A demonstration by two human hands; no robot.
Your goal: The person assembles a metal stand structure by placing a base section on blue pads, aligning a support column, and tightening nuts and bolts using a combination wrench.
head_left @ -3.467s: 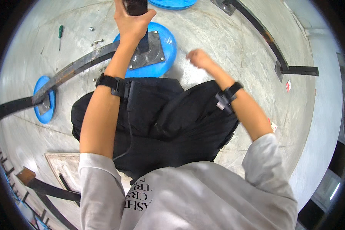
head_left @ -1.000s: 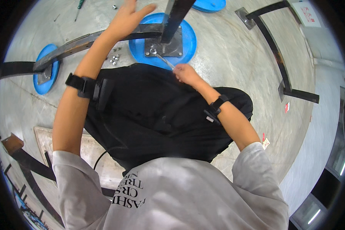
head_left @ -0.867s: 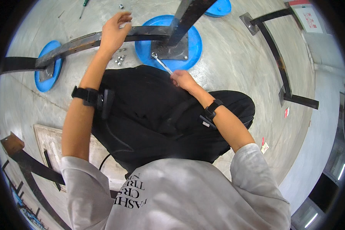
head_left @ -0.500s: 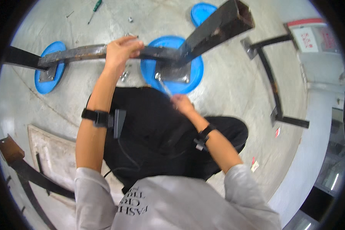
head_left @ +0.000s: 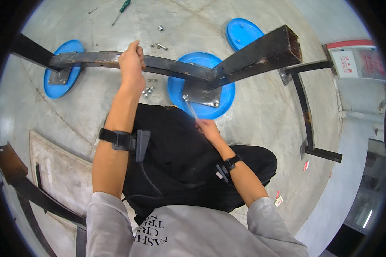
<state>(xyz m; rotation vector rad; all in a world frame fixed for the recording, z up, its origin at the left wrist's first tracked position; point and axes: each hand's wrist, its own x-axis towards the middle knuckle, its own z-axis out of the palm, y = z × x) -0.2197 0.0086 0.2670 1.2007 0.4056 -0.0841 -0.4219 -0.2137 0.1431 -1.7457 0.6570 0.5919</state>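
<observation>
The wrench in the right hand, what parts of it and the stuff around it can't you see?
- Head view: wrench handle, covered by the right hand.
- Head view: its tip at the base plate bolt, too small to read.
- Head view: rail under the left hand, hidden by fingers.
- Head view: loose nuts, too small to count.

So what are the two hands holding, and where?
The left hand grips the dark metal bar partway along its length. The right hand holds a thin silver tool by its lower end.
</observation>
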